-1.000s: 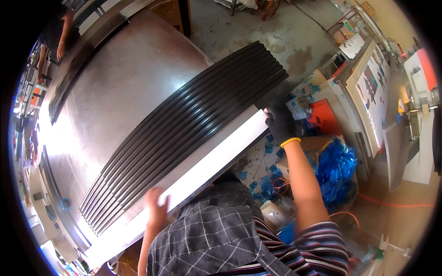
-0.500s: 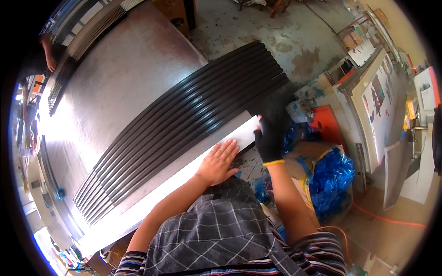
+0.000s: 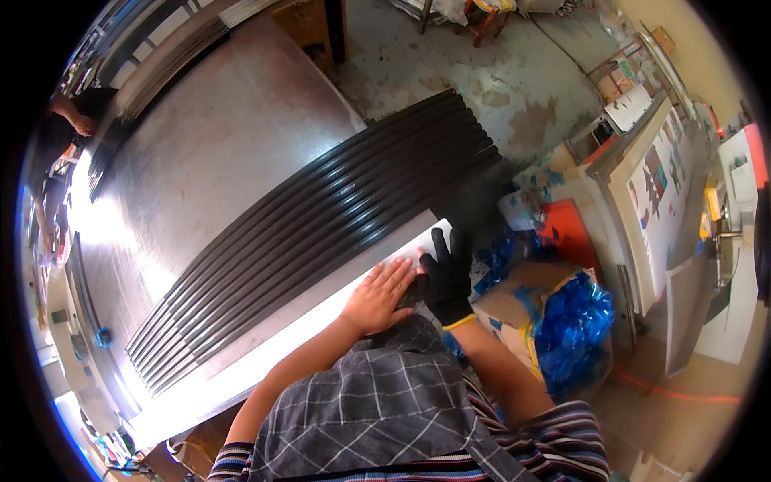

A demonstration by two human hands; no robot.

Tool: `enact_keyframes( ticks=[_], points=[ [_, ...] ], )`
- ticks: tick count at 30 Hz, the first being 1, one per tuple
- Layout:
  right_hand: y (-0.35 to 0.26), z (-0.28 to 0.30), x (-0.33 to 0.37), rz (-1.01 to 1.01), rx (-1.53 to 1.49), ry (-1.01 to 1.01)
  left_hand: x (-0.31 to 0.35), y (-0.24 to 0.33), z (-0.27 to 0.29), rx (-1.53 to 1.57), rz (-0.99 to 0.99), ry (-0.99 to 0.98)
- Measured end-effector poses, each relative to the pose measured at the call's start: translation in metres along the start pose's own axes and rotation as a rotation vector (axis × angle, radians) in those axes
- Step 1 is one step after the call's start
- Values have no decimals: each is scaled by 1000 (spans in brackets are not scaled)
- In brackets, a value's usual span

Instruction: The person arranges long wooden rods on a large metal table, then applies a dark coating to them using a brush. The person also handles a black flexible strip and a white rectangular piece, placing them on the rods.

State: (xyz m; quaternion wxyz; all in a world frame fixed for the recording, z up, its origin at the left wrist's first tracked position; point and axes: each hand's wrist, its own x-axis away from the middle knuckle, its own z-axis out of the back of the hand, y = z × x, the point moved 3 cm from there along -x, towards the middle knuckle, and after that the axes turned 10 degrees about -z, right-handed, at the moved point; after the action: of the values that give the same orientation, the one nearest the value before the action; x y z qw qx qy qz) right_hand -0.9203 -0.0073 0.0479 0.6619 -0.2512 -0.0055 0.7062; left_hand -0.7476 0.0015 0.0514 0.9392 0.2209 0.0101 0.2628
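A long white strip (image 3: 301,327) lies along the near edge of the metal-topped table (image 3: 241,120). My bare left hand (image 3: 377,296) rests flat on it near its right end, fingers stretched out. Close beside it, my right hand (image 3: 444,279) wears a black glove with a yellow cuff. Its fingers are spread over the strip's right end, and the thumb side is next to my left fingertips. Beyond the strip, several long black ribbed lengths (image 3: 321,213) lie side by side on the table.
Right of the table stands a cardboard box (image 3: 514,301) with crumpled blue film (image 3: 577,321). A red-orange panel (image 3: 569,233) and leaning boards (image 3: 654,193) are farther right. At the far left, another person's hand (image 3: 80,124) is near stacked dark strips (image 3: 157,80).
My right hand has moved left and nearer to me, from gripping the strip's end to lying spread on it beside my left hand. My left hand stays nearly in place.
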Motion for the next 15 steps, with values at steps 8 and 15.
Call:
enact_keyframes(
  ticks=[8, 15],
  points=[
    [40, 21, -77, -104, -51, -8, -1, 1, 0, 8, -13, 38],
    [44, 24, -86, -108, -33, -173, 0, -1, -4, 50, -19, 61]
  ],
)
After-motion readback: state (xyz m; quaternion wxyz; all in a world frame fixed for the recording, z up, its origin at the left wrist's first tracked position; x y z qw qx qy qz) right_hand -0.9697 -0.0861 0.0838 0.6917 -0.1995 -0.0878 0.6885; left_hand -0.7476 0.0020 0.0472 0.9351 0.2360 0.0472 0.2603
